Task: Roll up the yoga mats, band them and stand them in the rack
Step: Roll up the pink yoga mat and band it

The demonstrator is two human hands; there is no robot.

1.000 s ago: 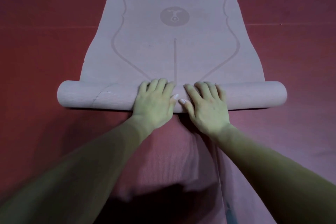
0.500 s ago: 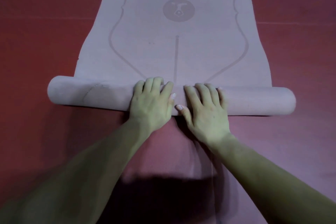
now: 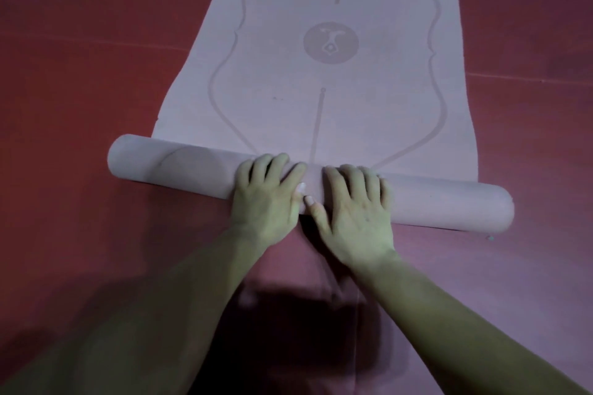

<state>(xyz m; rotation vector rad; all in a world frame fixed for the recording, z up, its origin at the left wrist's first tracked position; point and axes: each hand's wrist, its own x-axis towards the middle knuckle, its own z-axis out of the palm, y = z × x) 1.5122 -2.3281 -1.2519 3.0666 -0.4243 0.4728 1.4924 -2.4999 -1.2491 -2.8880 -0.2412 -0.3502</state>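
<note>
**A:** so where's the mat at rn?

**B:** The pale lilac yoga mat point(image 3: 321, 99) with printed guide lines is on the dark red floor point(image 3: 80, 90). Its near end is wound into a roll point(image 3: 179, 167) lying crosswise, and the rest is flat beyond it.

**A:** and the hands?

**B:** Left hand point(image 3: 266, 196) and right hand point(image 3: 353, 212) are side by side mid-roll, palms down. Fingers are draped over the top and the thumbs nearly touch, so pressing, not gripping.

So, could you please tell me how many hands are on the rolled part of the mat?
2. The left hand and the right hand press side by side on the middle of the roll, thumbs nearly touching. Neither is hidden.
</note>
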